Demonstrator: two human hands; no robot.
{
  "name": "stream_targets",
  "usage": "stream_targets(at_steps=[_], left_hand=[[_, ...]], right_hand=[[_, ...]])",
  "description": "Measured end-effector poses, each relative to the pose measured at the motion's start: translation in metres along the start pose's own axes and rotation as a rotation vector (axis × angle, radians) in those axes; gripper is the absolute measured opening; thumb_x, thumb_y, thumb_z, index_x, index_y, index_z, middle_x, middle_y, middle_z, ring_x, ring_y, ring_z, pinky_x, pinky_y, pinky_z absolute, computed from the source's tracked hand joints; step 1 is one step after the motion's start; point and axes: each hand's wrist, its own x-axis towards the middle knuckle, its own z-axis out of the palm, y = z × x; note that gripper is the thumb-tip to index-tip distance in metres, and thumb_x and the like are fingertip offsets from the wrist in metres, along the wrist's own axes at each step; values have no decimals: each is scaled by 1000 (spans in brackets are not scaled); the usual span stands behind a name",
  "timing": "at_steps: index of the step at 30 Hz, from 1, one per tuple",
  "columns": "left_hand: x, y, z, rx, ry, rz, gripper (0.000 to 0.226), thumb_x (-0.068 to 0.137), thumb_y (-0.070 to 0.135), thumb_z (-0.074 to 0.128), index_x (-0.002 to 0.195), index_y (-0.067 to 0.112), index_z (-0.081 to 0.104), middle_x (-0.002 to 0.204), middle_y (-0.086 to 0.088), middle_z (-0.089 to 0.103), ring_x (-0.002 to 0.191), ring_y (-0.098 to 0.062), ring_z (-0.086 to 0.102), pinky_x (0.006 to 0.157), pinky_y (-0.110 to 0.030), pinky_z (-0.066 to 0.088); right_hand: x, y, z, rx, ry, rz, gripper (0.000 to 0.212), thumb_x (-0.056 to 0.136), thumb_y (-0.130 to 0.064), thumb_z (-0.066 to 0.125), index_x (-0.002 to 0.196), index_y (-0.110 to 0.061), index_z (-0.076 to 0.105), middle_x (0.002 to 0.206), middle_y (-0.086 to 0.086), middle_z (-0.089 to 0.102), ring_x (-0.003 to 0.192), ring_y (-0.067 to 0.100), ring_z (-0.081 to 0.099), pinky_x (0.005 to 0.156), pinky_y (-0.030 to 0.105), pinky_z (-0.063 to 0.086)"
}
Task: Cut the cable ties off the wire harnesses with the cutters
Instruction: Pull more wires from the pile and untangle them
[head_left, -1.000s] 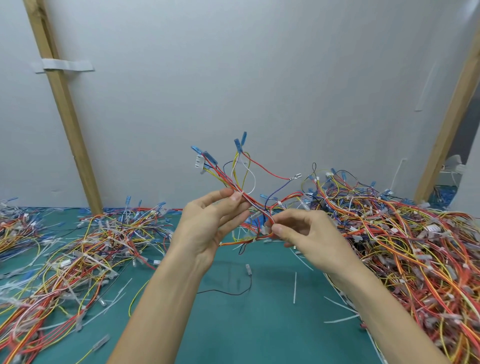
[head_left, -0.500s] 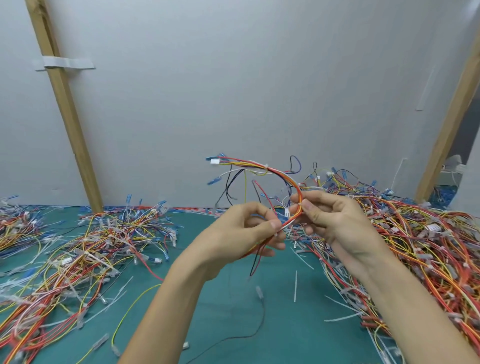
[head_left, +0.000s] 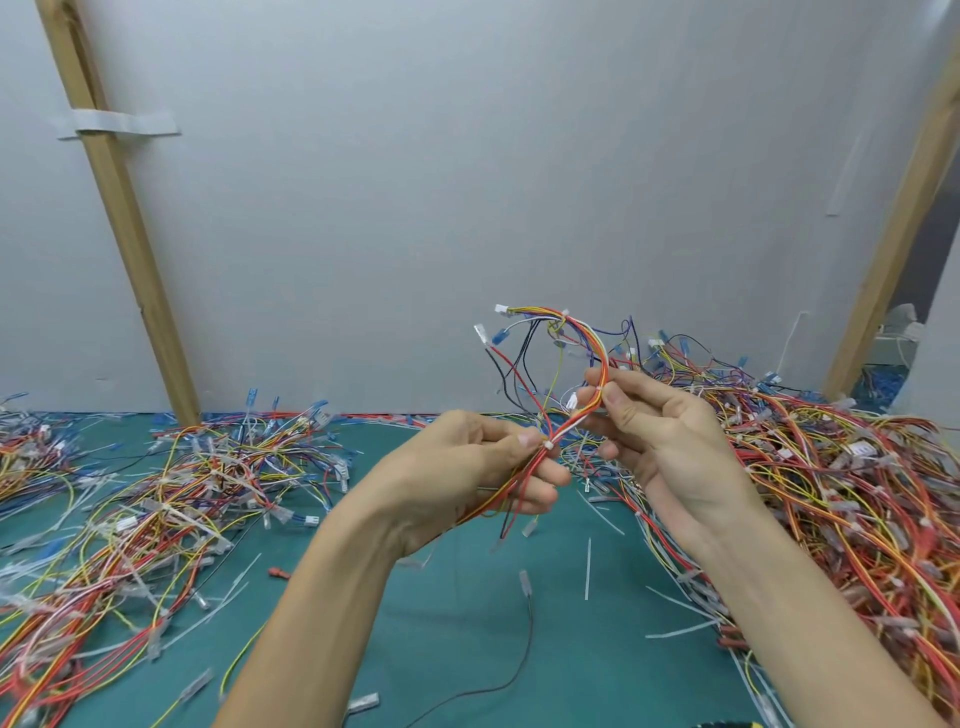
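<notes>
Both hands' fingers (head_left: 524, 441) pinch one wire harness (head_left: 582, 410), arched between left hand (head_left: 467, 467) and right hand (head_left: 660, 431).

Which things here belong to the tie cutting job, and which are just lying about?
Job: harness held by left hand and right hand, white cable tie, left pile, right pile.
Lying about: cut tie strip, black wire, wooden post.

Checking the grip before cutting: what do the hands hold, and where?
One wire harness: left hand pinches it at a cable tie, right hand higher up.
</notes>
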Motion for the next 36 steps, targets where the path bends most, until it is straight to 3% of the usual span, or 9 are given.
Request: stream_targets(at_steps=[3, 9, 16, 21, 23, 25, 30, 36], left_hand=[[0, 0, 0, 43, 1, 19, 21, 103, 18, 53, 97, 3, 66, 91, -10, 73, 68, -13, 65, 82, -33, 58], [0, 0, 3, 110, 30, 81, 19, 97, 15, 63, 101, -3, 66, 98, -15, 76, 79, -18, 70, 79, -25, 57], [1, 1, 7, 230, 152, 126, 10, 94, 8, 66, 96, -1, 62, 88, -15, 77, 80, -24, 76, 74, -27, 60], [1, 0, 5, 285, 185, 131, 12, 92, 9, 69, 94, 1, 61, 82, -11, 77, 78, -28, 77, 69, -26, 60], [1, 0, 4, 294, 194, 127, 13, 91, 9, 71, 94, 1, 61, 81, -10, 77, 78, -28, 77, 69, -26, 60], [1, 0, 3, 328, 220, 127, 14, 88, 9, 74, 93, 3, 62, 79, -9, 76, 77, -27, 77, 70, -27, 60], [4, 0, 5, 508, 319, 144, 15, 83, 11, 78, 88, 9, 64, 74, -4, 77, 75, -22, 77, 83, -48, 60], [3, 2, 9, 593, 399, 174, 17, 81, 11, 81, 80, 13, 64, 71, 1, 76, 71, -10, 75, 80, -43, 61]], right_hand=[[-1, 0, 0, -37, 11, -29, 15, 94, -8, 61, 101, -13, 73, 87, 4, 77, 73, 13, 73, 49, 15, 47], [-1, -2, 1, -87, 24, -65, 15, 98, -7, 58, 103, -12, 72, 88, 4, 77, 73, 12, 73, 49, 15, 46], [-1, -2, 3, -39, 4, -55, 13, 96, -7, 59, 102, -7, 70, 83, 3, 76, 67, 8, 70, 49, 18, 50], [0, 3, 5, -37, -13, -25, 11, 96, -11, 58, 102, -10, 68, 84, 1, 76, 76, 10, 71, 60, 27, 52], [0, 3, 5, -19, -22, -22, 12, 96, -10, 57, 102, -9, 67, 82, 1, 76, 74, 9, 72, 55, 24, 53], [0, 4, 6, -7, -27, -12, 14, 96, -11, 58, 104, -7, 68, 84, 3, 76, 73, 11, 72, 52, 21, 52], [-1, 6, 6, -35, -32, 12, 24, 89, -23, 63, 108, -9, 69, 92, 6, 77, 78, 15, 73, 51, 20, 51], [0, 7, 7, -76, -68, 32, 31, 85, -37, 65, 101, -12, 72, 82, 0, 67, 56, 10, 54, 46, 20, 46]])
